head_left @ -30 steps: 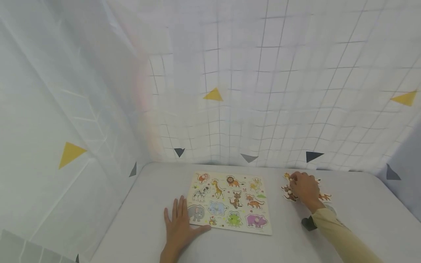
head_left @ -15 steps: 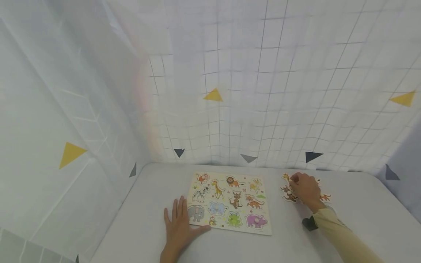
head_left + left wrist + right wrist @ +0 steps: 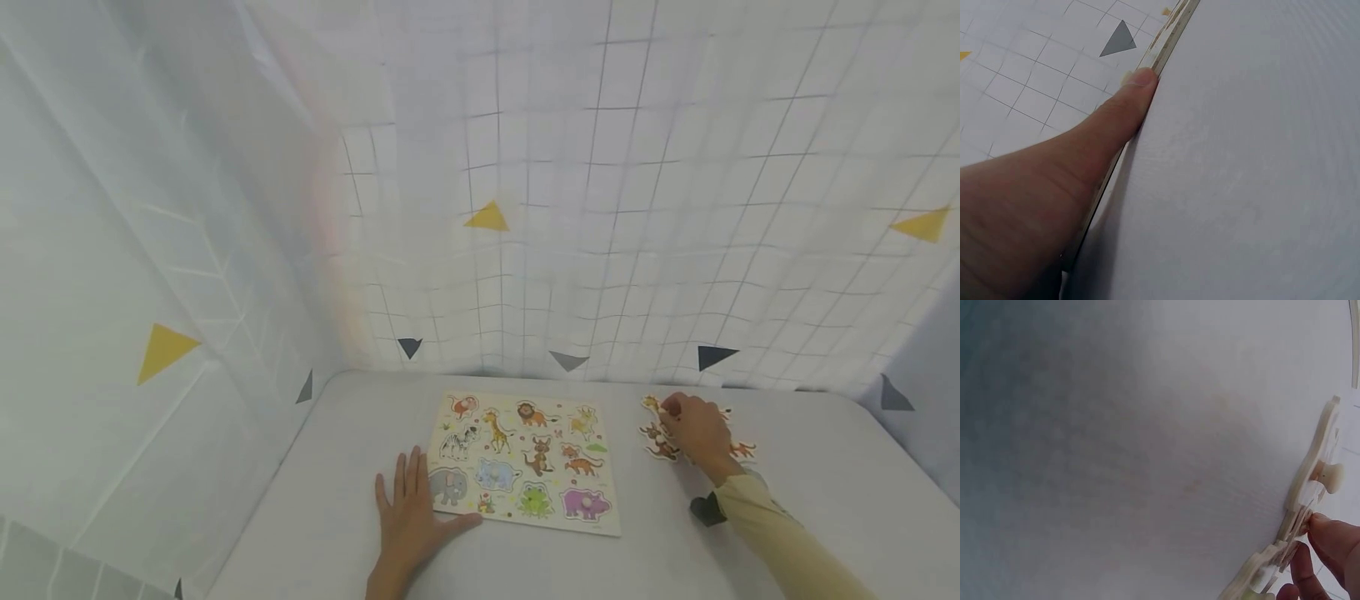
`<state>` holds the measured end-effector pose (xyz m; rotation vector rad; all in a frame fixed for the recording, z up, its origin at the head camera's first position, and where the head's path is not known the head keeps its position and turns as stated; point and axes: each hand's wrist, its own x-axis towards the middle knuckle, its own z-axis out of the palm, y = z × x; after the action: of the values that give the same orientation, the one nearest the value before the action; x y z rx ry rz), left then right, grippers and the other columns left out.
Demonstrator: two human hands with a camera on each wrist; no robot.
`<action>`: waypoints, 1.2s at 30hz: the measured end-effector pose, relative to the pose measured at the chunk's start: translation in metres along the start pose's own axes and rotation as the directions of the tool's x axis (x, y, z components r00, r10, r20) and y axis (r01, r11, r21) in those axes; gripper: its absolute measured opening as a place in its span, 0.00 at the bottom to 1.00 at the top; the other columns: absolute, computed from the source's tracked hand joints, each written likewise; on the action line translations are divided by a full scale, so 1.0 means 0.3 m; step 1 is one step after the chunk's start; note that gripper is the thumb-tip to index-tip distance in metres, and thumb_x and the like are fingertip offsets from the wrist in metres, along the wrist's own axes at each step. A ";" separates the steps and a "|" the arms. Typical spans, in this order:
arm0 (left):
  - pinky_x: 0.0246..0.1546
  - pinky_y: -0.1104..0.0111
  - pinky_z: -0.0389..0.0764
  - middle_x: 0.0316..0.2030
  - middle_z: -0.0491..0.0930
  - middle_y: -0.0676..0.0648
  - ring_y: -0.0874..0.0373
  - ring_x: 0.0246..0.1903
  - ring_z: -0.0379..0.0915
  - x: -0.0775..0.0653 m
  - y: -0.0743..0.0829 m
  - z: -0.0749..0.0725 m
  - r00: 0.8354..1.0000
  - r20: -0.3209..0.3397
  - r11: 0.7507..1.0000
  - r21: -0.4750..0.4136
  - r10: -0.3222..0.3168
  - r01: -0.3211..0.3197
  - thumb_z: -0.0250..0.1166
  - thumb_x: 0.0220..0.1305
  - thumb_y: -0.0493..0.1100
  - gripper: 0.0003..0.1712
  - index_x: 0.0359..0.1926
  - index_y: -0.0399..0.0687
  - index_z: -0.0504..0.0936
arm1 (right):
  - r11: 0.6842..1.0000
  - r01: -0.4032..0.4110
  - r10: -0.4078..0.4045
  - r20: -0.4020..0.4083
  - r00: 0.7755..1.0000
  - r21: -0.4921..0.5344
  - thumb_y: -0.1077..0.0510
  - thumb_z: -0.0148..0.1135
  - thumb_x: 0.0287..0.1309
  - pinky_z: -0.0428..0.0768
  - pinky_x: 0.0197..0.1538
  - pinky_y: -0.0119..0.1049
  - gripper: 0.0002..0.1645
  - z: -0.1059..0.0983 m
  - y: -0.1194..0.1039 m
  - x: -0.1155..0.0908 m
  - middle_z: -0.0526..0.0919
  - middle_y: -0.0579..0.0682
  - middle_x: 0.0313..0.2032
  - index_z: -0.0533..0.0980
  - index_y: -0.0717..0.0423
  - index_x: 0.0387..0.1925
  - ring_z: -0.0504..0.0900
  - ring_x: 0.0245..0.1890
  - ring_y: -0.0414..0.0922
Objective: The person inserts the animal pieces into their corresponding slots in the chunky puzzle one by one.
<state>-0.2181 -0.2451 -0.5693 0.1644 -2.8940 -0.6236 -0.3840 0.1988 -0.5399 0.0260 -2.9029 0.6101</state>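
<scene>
A pale wooden puzzle board (image 3: pixel 495 402) with animal pictures lies mid-table. At its lower left corner my left hand (image 3: pixel 408 521) is spread flat, its thumb (image 3: pixel 1129 103) along the front edge. To the right of the board, my right hand (image 3: pixel 697 429) reaches down over a cluster of loose animal pieces. Thumb and finger pinch the giraffe piece (image 3: pixel 650 403), whose head and neck show past the fingertips; its rest is hidden. Just below it lies a kangaroo piece (image 3: pixel 660 444). In the right wrist view, a wooden piece with a round knob (image 3: pixel 1333 477) sits beside the fingertips.
An orange tiger-like piece (image 3: pixel 742 450) pokes out right of the right wrist, and other pieces are hidden under the hand. A dark object (image 3: pixel 707 510) shows at the right sleeve. A gridded white sheet (image 3: pixel 570 167) hangs behind the table.
The giraffe piece has shifted slightly left and shows more clearly, as the right fingers moved a little. The left hand and board have stayed put.
</scene>
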 end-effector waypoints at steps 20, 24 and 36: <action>0.79 0.32 0.36 0.82 0.51 0.38 0.36 0.82 0.43 -0.005 0.011 -0.017 1.000 0.007 1.000 -0.015 -0.001 0.001 0.71 0.37 0.83 0.81 0.80 0.38 0.53 | 0.998 0.049 -0.046 -0.087 0.995 0.034 0.55 0.62 0.65 0.64 0.30 0.38 0.12 -0.005 -0.078 -0.018 0.88 0.57 0.36 0.82 0.57 0.45 0.77 0.36 0.54; 0.78 0.32 0.36 0.82 0.51 0.38 0.36 0.82 0.42 -0.004 0.011 -0.015 1.000 0.009 1.000 -0.016 -0.002 0.002 0.71 0.37 0.83 0.81 0.80 0.37 0.53 | 0.997 0.070 -0.068 -0.090 0.994 0.025 0.55 0.64 0.65 0.67 0.31 0.40 0.13 -0.005 -0.108 -0.019 0.87 0.58 0.39 0.82 0.58 0.46 0.77 0.37 0.54; 0.78 0.32 0.36 0.82 0.51 0.38 0.36 0.82 0.43 -0.004 0.007 -0.013 1.000 0.006 1.000 -0.014 0.004 -0.003 0.71 0.37 0.84 0.81 0.80 0.38 0.53 | 0.983 0.171 -0.164 -0.105 0.981 0.062 0.53 0.66 0.64 0.74 0.33 0.39 0.14 -0.005 -0.200 -0.039 0.89 0.55 0.39 0.83 0.57 0.46 0.81 0.37 0.51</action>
<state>-0.2165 -0.2445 -0.5650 0.1558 -2.8942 -0.6452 -0.3691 0.1444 -0.5167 0.2397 -2.7462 0.6632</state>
